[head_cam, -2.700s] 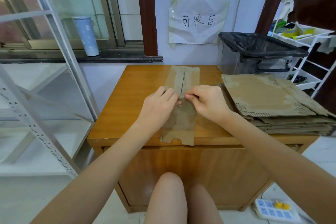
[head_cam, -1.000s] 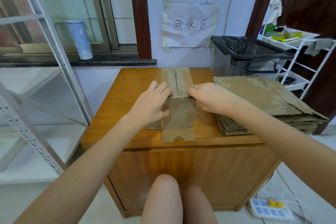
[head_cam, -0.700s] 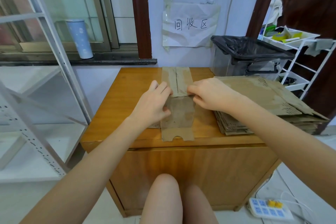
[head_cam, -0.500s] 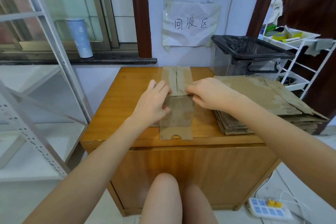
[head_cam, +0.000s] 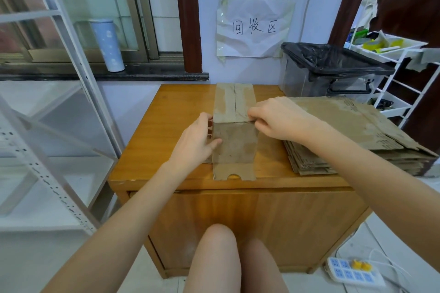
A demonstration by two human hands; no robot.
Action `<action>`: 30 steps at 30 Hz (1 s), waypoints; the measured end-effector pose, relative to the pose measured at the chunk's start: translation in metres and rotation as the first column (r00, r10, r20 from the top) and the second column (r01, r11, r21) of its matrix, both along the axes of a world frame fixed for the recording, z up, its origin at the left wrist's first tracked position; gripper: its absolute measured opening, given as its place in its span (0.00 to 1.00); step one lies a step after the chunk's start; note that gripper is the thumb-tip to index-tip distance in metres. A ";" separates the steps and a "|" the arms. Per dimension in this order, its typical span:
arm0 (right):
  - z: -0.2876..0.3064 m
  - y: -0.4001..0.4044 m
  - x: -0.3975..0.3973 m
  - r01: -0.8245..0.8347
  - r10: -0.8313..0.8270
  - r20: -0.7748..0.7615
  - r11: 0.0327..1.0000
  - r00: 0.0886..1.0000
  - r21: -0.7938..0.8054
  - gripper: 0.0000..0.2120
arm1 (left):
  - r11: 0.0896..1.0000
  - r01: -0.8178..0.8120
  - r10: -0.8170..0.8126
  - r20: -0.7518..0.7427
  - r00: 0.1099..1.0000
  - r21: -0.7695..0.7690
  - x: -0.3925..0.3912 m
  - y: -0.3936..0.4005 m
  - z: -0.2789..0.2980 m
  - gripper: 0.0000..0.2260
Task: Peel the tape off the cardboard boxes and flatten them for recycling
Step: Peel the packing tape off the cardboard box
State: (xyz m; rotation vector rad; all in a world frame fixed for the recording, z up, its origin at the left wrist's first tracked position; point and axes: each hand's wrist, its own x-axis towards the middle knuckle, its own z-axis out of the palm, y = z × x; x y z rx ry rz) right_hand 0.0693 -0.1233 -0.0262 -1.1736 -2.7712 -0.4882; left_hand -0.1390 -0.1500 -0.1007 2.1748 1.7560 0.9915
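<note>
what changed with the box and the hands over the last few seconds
The small cardboard box, which lay almost flat on the table, now stands up squarer. The left hand has moved from its top to grip its left side; the right hand moved from the middle seam to pinch the top right edge. The stack of flattened cardboard and the bin stayed put.

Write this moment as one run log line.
left hand: grips cardboard box side | right hand: pinches its top edge | flattened cardboard stack: beside
</note>
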 end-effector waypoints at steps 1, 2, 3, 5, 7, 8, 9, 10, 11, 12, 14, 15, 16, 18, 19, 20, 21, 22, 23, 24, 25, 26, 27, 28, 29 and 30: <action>0.001 0.000 0.000 0.000 0.000 0.001 1.000 1.000 -0.008 0.06 | 1.000 0.000 0.000 -0.032 0.999 0.010 -0.001 0.000 0.002 0.24; 0.001 -0.001 0.000 -0.002 0.002 0.000 1.000 1.000 -0.012 0.05 | 1.000 -0.002 0.003 -0.072 0.997 0.021 -0.002 0.000 0.004 0.24; 0.001 -0.001 -0.001 -0.003 0.003 0.000 1.000 1.000 -0.012 0.05 | 1.000 -0.006 0.009 -0.116 0.993 0.031 -0.003 0.000 0.006 0.23; 0.001 -0.001 -0.002 -0.001 0.002 0.011 1.000 1.000 -0.010 0.05 | 0.999 -0.004 0.013 -0.199 0.980 0.045 -0.004 0.001 0.007 0.21; 0.001 -0.002 -0.006 0.010 -0.010 0.036 1.000 0.999 -0.011 0.05 | 0.999 0.003 0.010 -0.259 0.966 0.052 -0.005 0.003 0.005 0.21; 0.002 -0.001 -0.007 0.015 -0.015 0.054 1.000 0.998 -0.003 0.06 | 0.999 0.002 0.013 -0.282 0.959 0.052 -0.005 0.003 0.005 0.21; 0.003 -0.001 -0.009 0.016 -0.016 0.074 1.000 0.997 0.010 0.06 | 0.999 -0.003 0.019 -0.305 0.952 0.052 -0.005 0.004 0.004 0.21; 0.004 -0.001 -0.011 0.017 -0.019 0.095 1.000 0.995 0.024 0.06 | 0.998 -0.006 0.025 -0.329 0.944 0.058 -0.005 0.005 0.004 0.21; 0.005 -0.001 -0.012 0.023 -0.028 0.120 0.999 0.992 0.040 0.07 | 0.998 -0.007 0.029 -0.347 0.937 0.065 -0.005 0.006 0.003 0.22; 0.005 -0.002 -0.014 0.035 -0.044 0.151 0.998 0.988 0.059 0.07 | 0.998 -0.006 0.031 -0.357 0.934 0.069 -0.004 0.005 0.003 0.24; 0.005 -0.005 -0.019 0.067 -0.091 0.214 0.991 0.973 0.117 0.06 | 0.998 -0.004 0.027 -0.357 0.934 0.066 -0.004 0.005 0.001 0.26; 0.005 -0.007 -0.022 0.084 -0.118 0.237 0.985 0.964 0.148 0.05 | 0.998 0.000 0.025 -0.357 0.934 0.070 -0.004 0.005 0.000 0.26; 0.006 -0.008 -0.024 0.098 -0.140 0.251 0.980 0.958 0.170 0.05 | 0.997 0.006 0.023 -0.368 0.930 0.079 -0.006 0.004 0.001 0.26; 0.005 -0.008 -0.027 0.109 -0.153 0.247 0.977 0.957 0.183 0.05 | 0.994 0.016 0.033 -0.427 0.903 0.110 -0.009 0.004 0.005 0.24; 0.003 -0.006 -0.028 0.097 -0.134 0.224 0.981 0.965 0.167 0.06 | 0.992 0.023 0.039 -0.471 0.881 0.125 -0.012 0.004 0.009 0.22; 0.002 -0.004 -0.028 0.078 -0.104 0.192 0.987 0.976 0.138 0.07 | 0.989 0.034 0.046 -0.518 0.854 0.144 -0.016 0.005 0.013 0.19; 0.000 -0.002 -0.028 0.064 -0.081 0.163 0.992 0.983 0.104 0.09 | 0.984 0.050 0.057 -0.566 0.822 0.172 -0.019 0.006 0.018 0.16; 0.000 -0.002 -0.028 0.058 -0.068 0.144 0.996 0.987 0.072 0.10 | 0.975 0.075 0.070 -0.608 0.791 0.209 -0.022 0.007 0.023 0.12; 0.000 -0.002 -0.029 0.058 -0.064 0.135 0.997 0.989 0.046 0.11 | 0.963 0.105 0.083 -0.646 0.759 0.248 -0.025 0.009 0.029 0.08; 0.001 -0.001 -0.029 0.057 -0.060 0.131 0.998 0.990 0.027 0.11 | 0.949 0.142 0.095 -0.684 0.723 0.282 -0.029 0.011 0.035 0.04; 0.002 -0.001 -0.028 0.052 -0.053 0.130 0.999 0.990 0.012 0.11 | 0.930 0.185 0.106 -0.713 0.693 0.318 -0.031 0.013 0.042 0.03; 0.003 0.000 -0.028 0.044 -0.044 0.131 0.999 0.990 0.005 0.11 | 0.915 0.221 0.113 -0.741 0.661 0.337 -0.033 0.014 0.049 0.05; 0.004 0.001 -0.029 0.035 -0.035 0.132 0.999 0.991 0.003 0.10 | 0.903 0.252 0.118 -0.766 0.632 0.347 -0.035 0.014 0.057 0.07; 0.004 0.002 -0.029 0.027 -0.027 0.131 1.000 0.991 0.001 0.10 | 0.894 0.278 0.125 -0.790 0.600 0.353 -0.035 0.015 0.065 0.09; 0.004 0.003 -0.030 0.021 -0.020 0.134 1.000 0.991 -0.004 0.10 | 0.887 0.297 0.136 -0.816 0.561 0.353 -0.034 0.015 0.071 0.11; 0.004 0.004 -0.030 0.014 -0.013 0.139 1.000 0.990 -0.008 0.10 | 0.887 0.307 0.149 -0.842 0.519 0.346 -0.033 0.015 0.076 0.12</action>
